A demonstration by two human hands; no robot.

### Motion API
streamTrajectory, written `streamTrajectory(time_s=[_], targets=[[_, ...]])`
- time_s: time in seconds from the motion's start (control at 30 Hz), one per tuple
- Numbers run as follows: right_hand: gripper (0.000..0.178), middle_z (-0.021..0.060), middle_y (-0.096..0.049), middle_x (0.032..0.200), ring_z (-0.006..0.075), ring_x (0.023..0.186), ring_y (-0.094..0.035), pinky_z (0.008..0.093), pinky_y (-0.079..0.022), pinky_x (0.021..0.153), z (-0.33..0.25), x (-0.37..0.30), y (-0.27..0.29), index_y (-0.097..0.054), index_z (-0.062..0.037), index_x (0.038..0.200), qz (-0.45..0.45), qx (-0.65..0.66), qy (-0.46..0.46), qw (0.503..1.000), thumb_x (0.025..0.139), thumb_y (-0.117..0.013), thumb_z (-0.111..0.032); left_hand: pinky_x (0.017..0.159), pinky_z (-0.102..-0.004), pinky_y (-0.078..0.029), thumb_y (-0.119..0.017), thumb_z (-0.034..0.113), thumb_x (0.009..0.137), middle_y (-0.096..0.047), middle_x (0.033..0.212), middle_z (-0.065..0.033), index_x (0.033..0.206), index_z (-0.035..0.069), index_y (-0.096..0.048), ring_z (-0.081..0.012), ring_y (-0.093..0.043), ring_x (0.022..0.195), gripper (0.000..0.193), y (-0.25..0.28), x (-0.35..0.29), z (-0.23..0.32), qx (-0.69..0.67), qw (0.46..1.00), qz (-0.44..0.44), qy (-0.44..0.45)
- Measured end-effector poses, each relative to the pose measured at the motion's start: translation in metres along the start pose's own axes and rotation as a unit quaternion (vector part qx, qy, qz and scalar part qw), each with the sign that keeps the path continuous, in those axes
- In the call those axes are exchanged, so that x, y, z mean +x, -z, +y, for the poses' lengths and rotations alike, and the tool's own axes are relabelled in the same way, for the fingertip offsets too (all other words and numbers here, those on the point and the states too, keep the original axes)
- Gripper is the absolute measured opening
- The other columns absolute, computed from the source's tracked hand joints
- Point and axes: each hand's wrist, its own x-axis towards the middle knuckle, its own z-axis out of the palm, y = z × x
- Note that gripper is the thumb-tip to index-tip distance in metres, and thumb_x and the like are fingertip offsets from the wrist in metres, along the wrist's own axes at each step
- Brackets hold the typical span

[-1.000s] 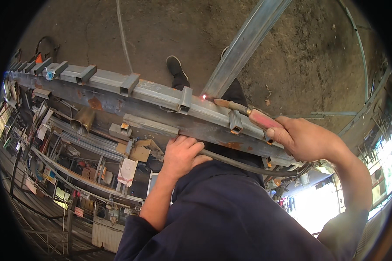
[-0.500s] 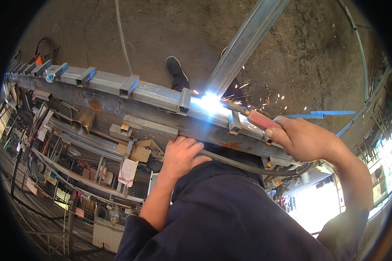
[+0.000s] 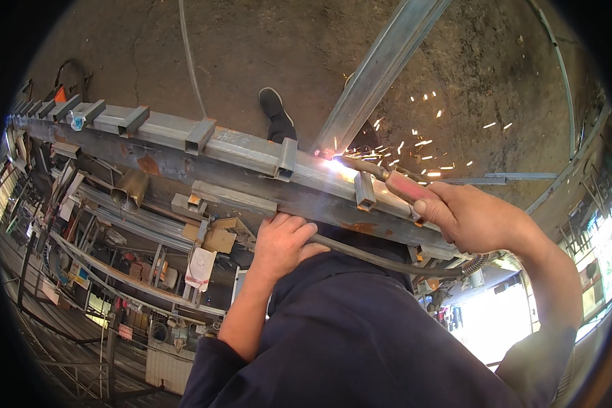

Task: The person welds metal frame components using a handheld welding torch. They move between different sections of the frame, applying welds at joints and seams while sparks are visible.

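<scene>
My right hand [image 3: 479, 214] is closed around the red handle of a welding torch [image 3: 404, 186]. The torch's bent neck points left, its tip at a small bright arc on top of a long steel beam [image 3: 245, 190]. Sparks fly from there toward the upper right. A square steel tube [image 3: 387, 68] slants down to meet the beam beside the arc. My left hand [image 3: 284, 246] is curled at the beam's near side, with the dark torch cable [image 3: 381, 261] running out between its thumb and fingers. Glare hides the weld spot itself.
Short square tube pieces, such as one [image 3: 365, 190] right of the arc, sit across the beam in a row. A shoe [image 3: 272, 105] stands on the floor [image 3: 129, 47] beyond it. Shelving with metal stock [image 3: 136, 217] and a cardboard box [image 3: 221, 238] lie at left.
The arc's glare has shrunk and its blue light on the tubes has faded. Sparks now spread farther up and right. Both hands stay almost where they were.
</scene>
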Motion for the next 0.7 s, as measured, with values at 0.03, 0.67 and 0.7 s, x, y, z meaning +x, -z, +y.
streamTrajectory(time_s=[0.03, 0.67, 0.7], targets=[[0.065, 0.0243, -0.074, 0.097, 0.0442, 0.098, -0.073, 0.0526, -0.055, 0.089, 0.001, 0.0, -0.001, -0.066, 0.001, 0.127, 0.009, 0.011, 0.0, 1.0, 0.116, -0.043, -0.058, 0.083, -0.0419, -0.051, -0.088, 0.049, 0.076, -0.068, 0.098, 0.0027, 0.098, 0.018, -0.073, -0.0238, -0.065, 0.102, 0.041, 0.0, 0.0, 0.0, -0.002, 1.0, 0.001, -0.001], [0.072, 0.0177, -0.075, 0.095, 0.0349, 0.098, -0.076, 0.0478, -0.057, 0.087, -0.017, -0.005, 0.015, -0.071, -0.0015, 0.121, -0.028, -0.015, -0.064, 0.997, 0.114, -0.04, -0.066, 0.082, -0.0419, -0.05, -0.089, 0.049, 0.075, -0.068, 0.097, 0.003, 0.1, 0.018, -0.074, -0.0236, -0.066, 0.101, 0.042, -0.001, 0.001, -0.001, -0.014, 1.0, 0.017, -0.006], [0.072, 0.0167, -0.075, 0.093, 0.0333, 0.097, -0.076, 0.0468, -0.057, 0.086, -0.018, -0.005, 0.015, -0.071, -0.0016, 0.12, -0.031, -0.015, -0.07, 0.997, 0.114, -0.04, -0.067, 0.082, -0.0419, -0.05, -0.089, 0.049, 0.075, -0.068, 0.097, 0.003, 0.1, 0.018, -0.074, -0.0235, -0.066, 0.101, 0.042, -0.001, 0.001, -0.001, -0.016, 1.0, 0.016, -0.005]])
